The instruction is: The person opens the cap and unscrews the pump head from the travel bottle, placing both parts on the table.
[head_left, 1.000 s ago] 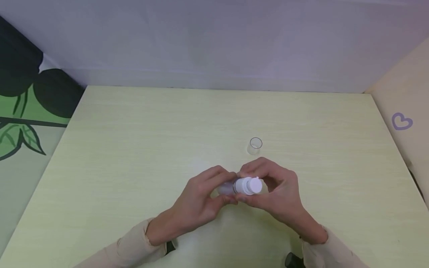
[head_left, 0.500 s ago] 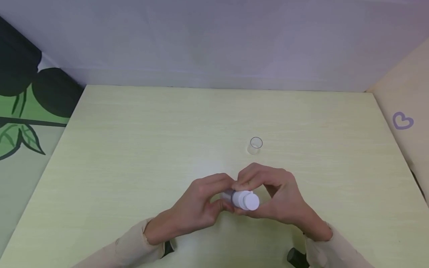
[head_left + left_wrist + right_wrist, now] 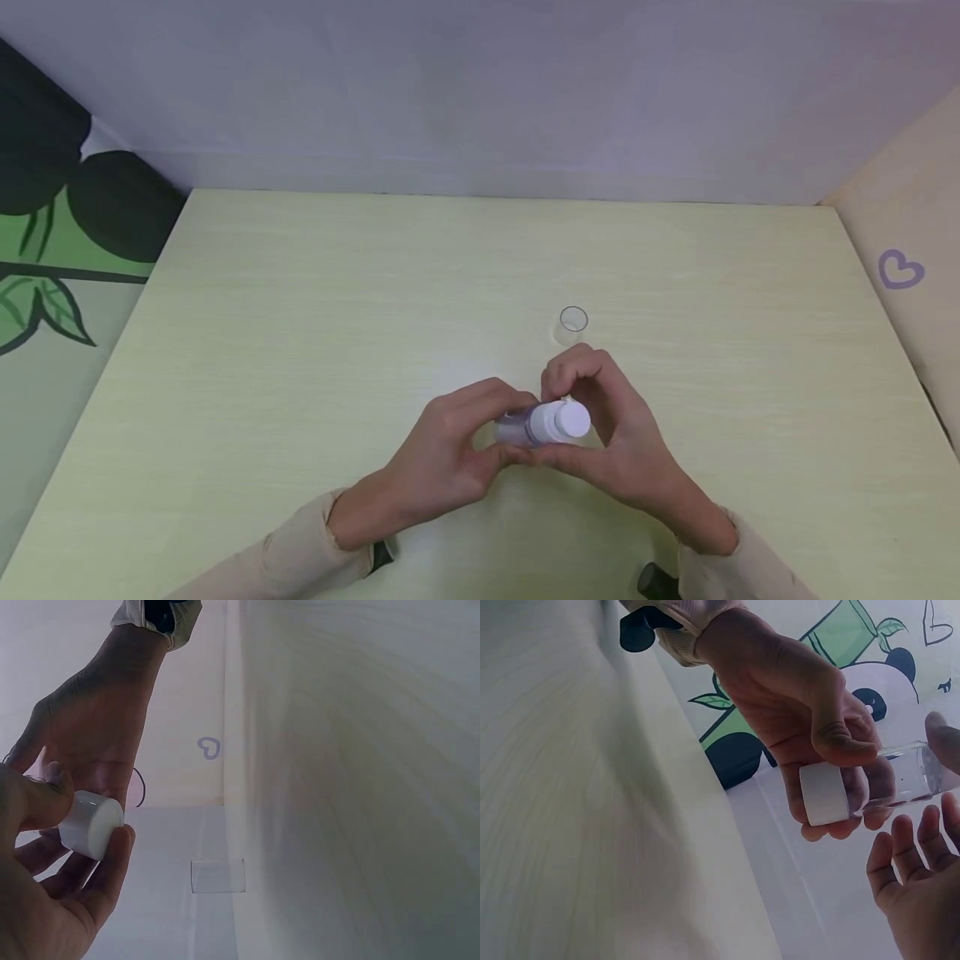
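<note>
A small pump bottle (image 3: 517, 429) with a clear body and a white top (image 3: 555, 422) is held above the table, tilted up to the right. My left hand (image 3: 453, 446) grips its lower part between thumb and fingers. In the right wrist view the bottle's white base (image 3: 825, 795) shows beside the left thumb. My right hand (image 3: 626, 442) is at the top end, its thumb against the bottle. Its fingers (image 3: 907, 855) are loosely bent and apart from the body. Beyond the hands stands a clear open cylinder (image 3: 572, 326), like a cap or small cup.
The pale wooden table (image 3: 315, 275) spreads out under the hands. A grey-violet wall (image 3: 480, 100) stands behind it. To the right is a wall with a purple heart (image 3: 901, 271), to the left a painted panel (image 3: 45, 283).
The bottle dipped toward me, then came back up. My right fingers pinched the top end and have now come off it, while the left hand kept its grip. The clear cylinder has stayed put.
</note>
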{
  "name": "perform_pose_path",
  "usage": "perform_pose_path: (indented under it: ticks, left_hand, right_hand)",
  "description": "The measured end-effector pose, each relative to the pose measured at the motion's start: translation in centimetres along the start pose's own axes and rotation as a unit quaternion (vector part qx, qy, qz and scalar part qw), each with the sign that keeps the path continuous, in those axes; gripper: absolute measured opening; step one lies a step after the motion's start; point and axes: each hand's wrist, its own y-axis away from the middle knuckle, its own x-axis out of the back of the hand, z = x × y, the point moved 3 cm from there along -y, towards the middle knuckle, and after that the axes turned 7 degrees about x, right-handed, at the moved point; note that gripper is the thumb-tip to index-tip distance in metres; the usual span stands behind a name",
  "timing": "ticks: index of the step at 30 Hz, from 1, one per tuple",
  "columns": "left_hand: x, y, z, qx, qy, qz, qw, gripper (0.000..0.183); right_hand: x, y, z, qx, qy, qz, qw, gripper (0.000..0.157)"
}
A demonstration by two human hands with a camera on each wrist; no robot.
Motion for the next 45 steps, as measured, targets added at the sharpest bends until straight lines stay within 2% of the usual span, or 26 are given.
perform_pose_path:
  ticks: [6,13,16,22,27,34,38,45]
  left_hand:
    - [0.04,0.02,-0.08,0.005,-0.011,0.008,0.9999,0.041]
    - [0.37,-0.11,-0.10,0.008,-0.011,0.014,0.9998,0.040]
    - [0.52,-0.19,-0.04,0.011,-0.012,0.016,0.9997,0.041]
    - [0.51,-0.26,0.04,0.010,-0.007,0.016,0.9998,0.040]
    - [0.33,-0.34,0.00,0.006,-0.001,0.014,0.9999,0.040]
    - [0.34,-0.35,-0.04,0.008,-0.005,0.014,0.9999,0.041]
    - [0.39,-0.36,-0.08,0.010,-0.006,0.017,0.9998,0.042]
    - [0.36,-0.28,-0.21,0.018,-0.009,0.017,0.9997,0.041]
  right_hand:
    - [0.00,0.00,-0.26,0.004,0.002,-0.001,1.000,0.045]
    - [-0.03,-0.39,-0.55,0.045,0.006,-0.024,0.999,0.038]
    - [0.01,-0.47,-0.58,0.050,0.009,-0.030,0.998,0.042]
    - [-0.01,-0.43,-0.42,0.024,0.000,-0.010,1.000,0.055]
    - [0.08,-0.57,-0.23,0.025,-0.004,0.005,1.000,0.049]
    - [0.16,-0.53,-0.44,0.024,0.006,-0.016,1.000,0.041]
    - [0.16,-0.56,-0.55,0.037,0.016,-0.028,0.999,0.038]
    - [0.15,-0.60,-0.68,0.057,0.019,-0.044,0.997,0.044]
